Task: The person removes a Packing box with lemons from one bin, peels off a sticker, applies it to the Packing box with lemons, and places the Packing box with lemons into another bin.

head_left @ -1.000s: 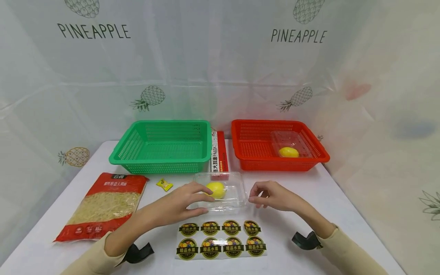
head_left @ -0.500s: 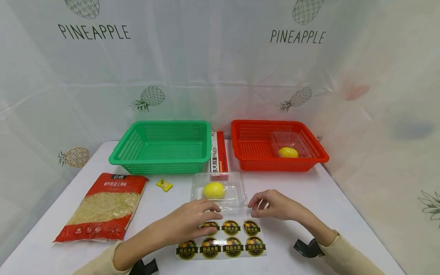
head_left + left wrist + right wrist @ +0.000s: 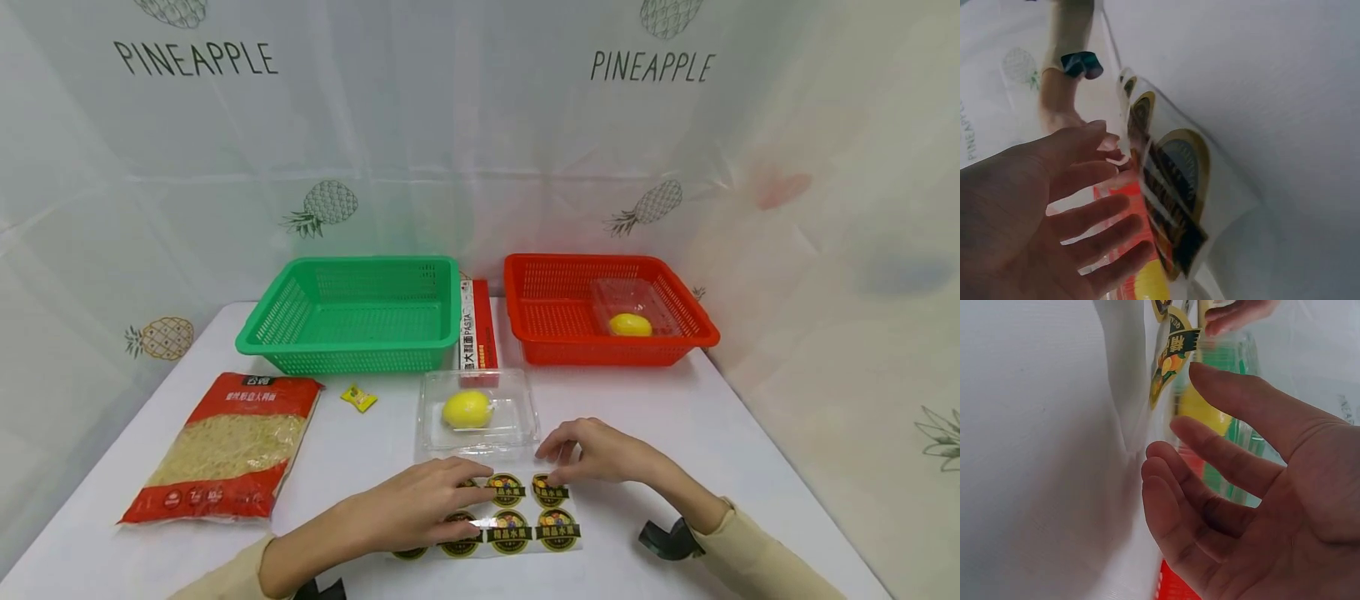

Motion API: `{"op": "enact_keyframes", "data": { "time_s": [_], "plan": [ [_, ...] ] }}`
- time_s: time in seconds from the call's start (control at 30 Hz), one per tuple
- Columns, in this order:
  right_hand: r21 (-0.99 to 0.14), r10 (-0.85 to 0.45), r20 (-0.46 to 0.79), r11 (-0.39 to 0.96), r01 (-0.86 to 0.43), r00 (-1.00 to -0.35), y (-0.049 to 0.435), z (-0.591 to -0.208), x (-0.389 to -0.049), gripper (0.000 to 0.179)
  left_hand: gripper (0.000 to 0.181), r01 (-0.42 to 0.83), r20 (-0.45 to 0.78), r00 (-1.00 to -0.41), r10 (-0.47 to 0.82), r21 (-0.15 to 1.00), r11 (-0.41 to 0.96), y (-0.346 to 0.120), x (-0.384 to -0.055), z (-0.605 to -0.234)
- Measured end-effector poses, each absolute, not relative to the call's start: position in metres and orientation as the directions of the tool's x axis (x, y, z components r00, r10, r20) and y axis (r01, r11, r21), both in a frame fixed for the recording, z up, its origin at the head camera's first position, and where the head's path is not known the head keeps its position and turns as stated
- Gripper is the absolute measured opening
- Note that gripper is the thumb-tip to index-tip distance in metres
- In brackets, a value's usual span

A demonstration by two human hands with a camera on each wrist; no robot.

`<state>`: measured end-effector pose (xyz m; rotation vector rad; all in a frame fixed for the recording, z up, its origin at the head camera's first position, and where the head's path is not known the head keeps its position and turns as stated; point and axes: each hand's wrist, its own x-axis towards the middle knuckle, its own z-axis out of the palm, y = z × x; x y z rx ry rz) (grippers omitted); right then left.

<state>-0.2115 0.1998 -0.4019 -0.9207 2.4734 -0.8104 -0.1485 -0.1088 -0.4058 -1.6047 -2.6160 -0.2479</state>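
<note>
A sheet of round fruit stickers (image 3: 510,531) lies on the table in front of me. My left hand (image 3: 416,504) is over the sheet's left part, fingers spread and hiding several stickers; in the left wrist view nothing lies between its fingers. At the sheet's upper right corner, my right hand (image 3: 592,450) has its thumb close to the top right sticker (image 3: 551,491). That sticker's edge stands up from the sheet in the right wrist view, just off the thumb tip. Beyond the hands, a clear plastic box (image 3: 517,414) holds a lemon (image 3: 467,410).
At the back stand a green basket (image 3: 348,358) and a red basket (image 3: 600,353), with another lemon (image 3: 630,325) in a clear box inside the red one. A pasta box (image 3: 480,333) sits between them. To the left lie a pasta bag (image 3: 225,450) and a yellow wrapped candy (image 3: 359,397).
My left hand has drawn back from the lemon in the clear box to the sticker sheet. The right hand has come down slightly from beside the box to the sheet's corner.
</note>
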Motion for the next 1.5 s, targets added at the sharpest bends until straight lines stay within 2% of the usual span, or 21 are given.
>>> {"op": "enact_keyframes", "data": {
  "time_s": [0.3, 0.43, 0.6, 0.93, 1.27, 1.5],
  "plan": [
    [-0.625, -0.714, -0.152, 0.605, -0.494, -0.683, 0.199, -0.404, -0.213, 0.028, 0.049, 0.858, 0.074, -0.511, 0.856, 0.108, 0.503, -0.112, -0.149, -0.414],
    [-0.632, -0.712, -0.155, 0.604, -0.486, -0.685, 0.198, -0.406, -0.212, 0.028, 0.05, 0.839, 0.042, -0.535, 0.844, 0.141, 0.525, -0.114, -0.147, -0.417],
    [-0.622, -0.705, -0.16, 0.616, -0.484, -0.691, 0.196, -0.406, -0.212, 0.025, 0.05, 0.833, 0.048, -0.548, 0.835, 0.124, 0.54, -0.115, -0.148, -0.419],
    [-0.635, -0.697, -0.164, 0.616, -0.466, -0.698, 0.193, -0.405, -0.209, 0.018, 0.052, 0.841, 0.081, -0.539, 0.839, 0.11, 0.53, -0.117, -0.15, -0.423],
    [-0.64, -0.741, -0.129, 0.57, -0.515, -0.659, 0.191, -0.408, -0.21, 0.021, 0.052, 0.834, 0.078, -0.55, 0.832, 0.111, 0.541, -0.118, -0.151, -0.424],
    [-0.64, -0.733, -0.145, 0.582, -0.502, -0.665, 0.191, -0.409, -0.213, 0.016, 0.054, 0.83, 0.058, -0.551, 0.832, 0.14, 0.54, -0.119, -0.153, -0.423]
  ]
}}
